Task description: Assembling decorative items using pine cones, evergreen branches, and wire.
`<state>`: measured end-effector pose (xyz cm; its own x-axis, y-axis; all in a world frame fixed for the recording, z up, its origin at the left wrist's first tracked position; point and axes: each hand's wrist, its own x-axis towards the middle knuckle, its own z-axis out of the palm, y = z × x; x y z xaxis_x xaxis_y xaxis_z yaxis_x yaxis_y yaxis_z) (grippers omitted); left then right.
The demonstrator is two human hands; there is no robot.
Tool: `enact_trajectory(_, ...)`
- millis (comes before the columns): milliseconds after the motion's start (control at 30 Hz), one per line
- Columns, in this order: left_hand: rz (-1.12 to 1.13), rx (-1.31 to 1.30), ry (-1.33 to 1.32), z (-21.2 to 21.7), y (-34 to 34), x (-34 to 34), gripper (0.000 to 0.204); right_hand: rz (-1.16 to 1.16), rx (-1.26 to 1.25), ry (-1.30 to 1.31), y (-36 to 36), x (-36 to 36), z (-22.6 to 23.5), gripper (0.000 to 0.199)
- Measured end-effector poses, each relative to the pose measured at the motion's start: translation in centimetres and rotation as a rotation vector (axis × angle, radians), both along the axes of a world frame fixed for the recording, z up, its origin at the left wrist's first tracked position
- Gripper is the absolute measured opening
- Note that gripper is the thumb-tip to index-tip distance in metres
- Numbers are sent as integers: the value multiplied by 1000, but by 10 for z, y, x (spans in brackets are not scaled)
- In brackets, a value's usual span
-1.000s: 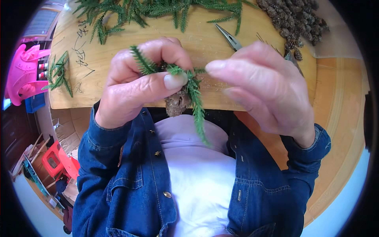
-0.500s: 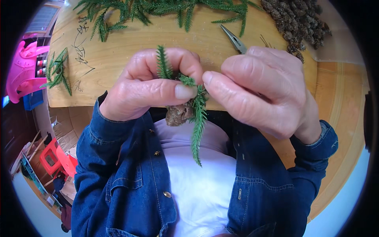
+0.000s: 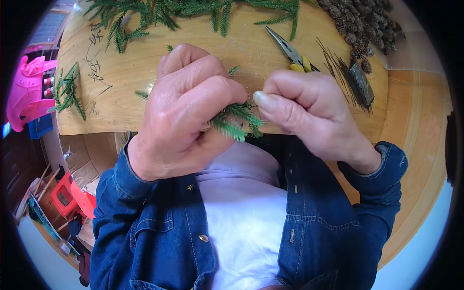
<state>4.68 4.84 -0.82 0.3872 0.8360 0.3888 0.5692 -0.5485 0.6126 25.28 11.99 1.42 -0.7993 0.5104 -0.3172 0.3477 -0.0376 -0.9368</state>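
Observation:
My left hand (image 3: 191, 111) is closed around a bunch of green conifer sprigs (image 3: 234, 123) just over the table's near edge. Needle tips poke out past its knuckles and on both sides. The brown lump, seen with the sprigs in the earlier frame, is hidden by the fingers. Close beside it, my right hand (image 3: 314, 113) is closed, thumb pressed against the curled fingers at the sprigs' right end. Whatever lies in that pinch is too small to make out. Beyond the right hand lie needle-nose pliers (image 3: 286, 47) with yellow handles, their jaws pointing away.
Thin dark wires (image 3: 338, 67) lie right of the pliers, beside a dark oblong block (image 3: 361, 84). Pine cones (image 3: 357, 26) are heaped at far right. Green branches (image 3: 164, 12) line the wooden table's (image 3: 193, 41) far side; another sprig (image 3: 69, 92) rests at its left edge.
My left hand has turned over, so its knuckles face up and cover the brown lump. The right hand has shifted slightly and turned, uncovering the pliers' handles, the wires and the dark block.

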Motion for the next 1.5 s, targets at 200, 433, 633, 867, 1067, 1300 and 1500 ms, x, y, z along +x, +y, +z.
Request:
enact_trajectory(200,52,-409,-476,-3,-3,-1,18,19,525,171,8,5,1,15)
enact_trajectory(433,-37,-793,-916,-7,-5,-3,11,133,1231,440,21,-1,-9,20)
enact_trajectory(633,-75,-795,-878,-7,-4,0,10,292,1321,397,21,0,-4,23)
enact_trajectory(867,-77,-601,-599,-11,-2,-1,15,286,1389,365,17,-1,-6,18)
enact_trajectory(1067,-37,-292,-252,1,-1,11,20,258,1162,230,8,8,-6,14)
enact_trajectory(1300,-69,-93,-102,3,7,19,21,92,806,177,-1,19,-8,13)
enact_trajectory(1500,107,-276,-339,-1,1,14,18,9,475,10,15,48,1,13)
